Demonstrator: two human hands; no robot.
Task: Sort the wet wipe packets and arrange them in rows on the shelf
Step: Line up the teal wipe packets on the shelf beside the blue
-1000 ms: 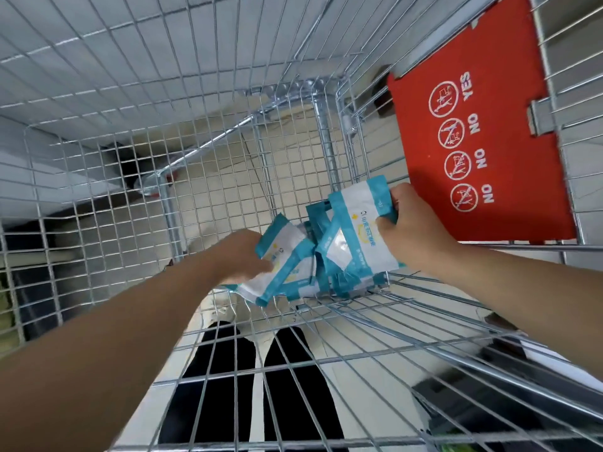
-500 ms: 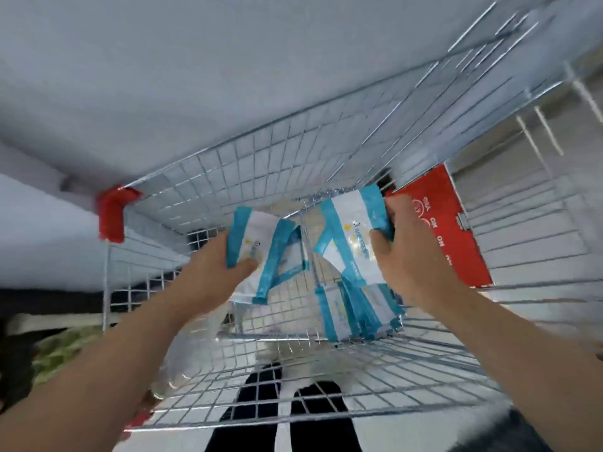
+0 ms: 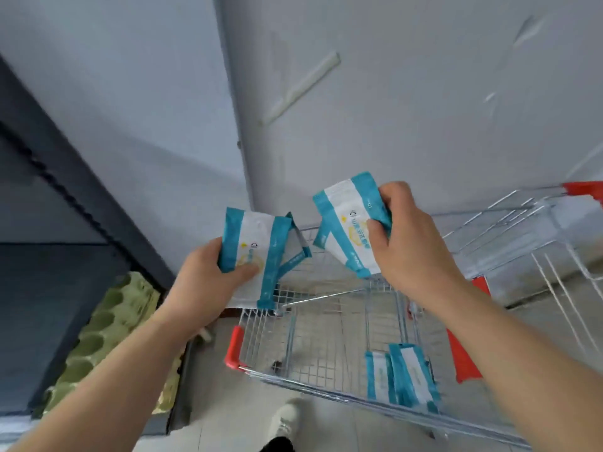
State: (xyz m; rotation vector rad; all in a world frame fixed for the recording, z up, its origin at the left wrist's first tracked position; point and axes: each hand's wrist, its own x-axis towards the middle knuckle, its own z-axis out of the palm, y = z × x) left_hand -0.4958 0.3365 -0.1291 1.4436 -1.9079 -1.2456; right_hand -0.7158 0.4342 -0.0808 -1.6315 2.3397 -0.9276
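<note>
Standing on pale floor tiles (image 3: 225,399), I face a grey-white wall (image 3: 408,93) corner; a dark shelf unit (image 3: 49,223) runs along my left. My left hand (image 3: 208,282) pinches a bunch of wet wipe packets (image 3: 257,252), thumb on the front. My right hand (image 3: 411,249) curls its fingers round a second bunch (image 3: 349,230). Both bunches are above the far end of the wire cart (image 3: 326,337). More packets (image 3: 401,376) stand on edge in its near right corner. Count per bunch: cannot tell, the packets overlap. Print is blurred. A green dimpled tray (image 3: 101,347) lies below the shelf. Another cart (image 3: 522,230) is cut off at right. My shoe (image 3: 287,419) is beneath the near rim.
</note>
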